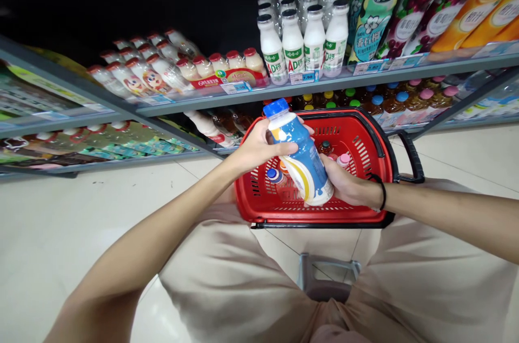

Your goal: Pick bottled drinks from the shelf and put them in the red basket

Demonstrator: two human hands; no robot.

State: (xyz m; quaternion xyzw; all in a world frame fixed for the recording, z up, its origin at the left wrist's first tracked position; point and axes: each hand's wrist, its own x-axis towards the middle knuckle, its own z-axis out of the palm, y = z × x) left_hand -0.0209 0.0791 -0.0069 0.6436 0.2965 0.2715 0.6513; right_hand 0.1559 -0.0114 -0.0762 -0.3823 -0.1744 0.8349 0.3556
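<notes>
I hold a blue and white drink bottle [299, 154] with a blue cap, tilted over a red shopping basket [365, 140]. My left hand [259, 147] wraps the bottle's upper part near the neck. My right hand [344, 183] cups its base from below; a black band circles that wrist. Inside the basket lie several small bottles [275, 174] with coloured caps. The basket rests on my knees.
A grey shelf [324, 83] ahead carries white AD milk bottles [303, 40], red-capped small bottles [162, 65] and juice bottles [446, 2] at right. A lower shelf holds more capped drinks [405, 97]. Pale floor tiles lie on both sides; a stool frame [328, 273] shows between my legs.
</notes>
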